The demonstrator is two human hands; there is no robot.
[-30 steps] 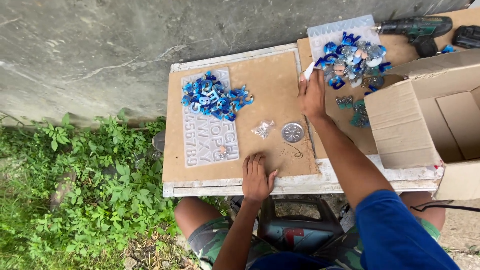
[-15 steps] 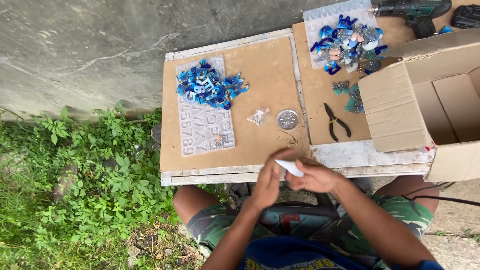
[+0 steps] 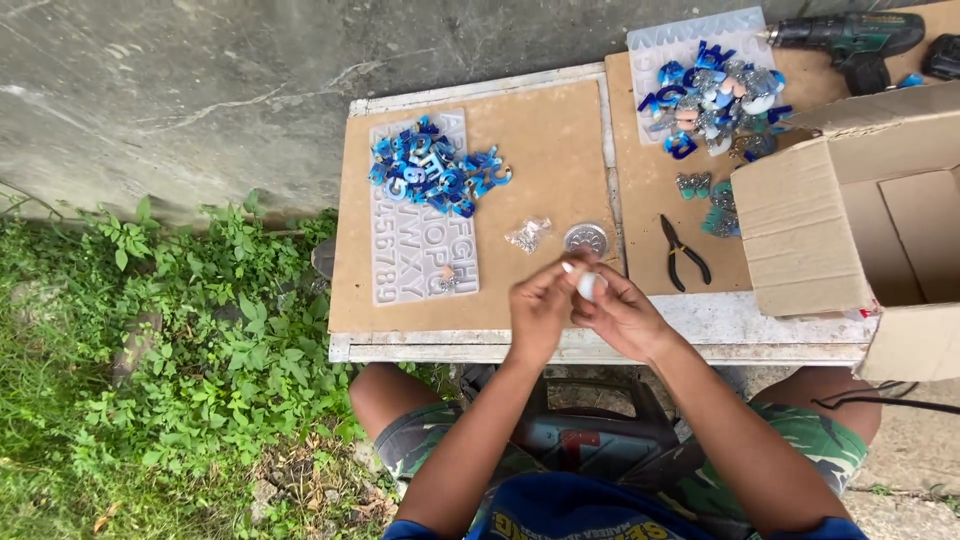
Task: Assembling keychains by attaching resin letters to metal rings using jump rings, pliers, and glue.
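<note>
While held by both hands (image 3: 585, 305), small white piece (image 3: 588, 283) beside pliers (image 3: 683, 253), round tin (image 3: 585, 238).

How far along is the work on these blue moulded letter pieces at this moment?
Done, apparently: many pieces are out of the moulds, one blue pile on the clear letter mould, another pile on the far mould. In hand: left hand and right hand pinch a small white piece together over the table edge. Left, it seems: both piles; pliers and cardboard box lie untouched.
</note>
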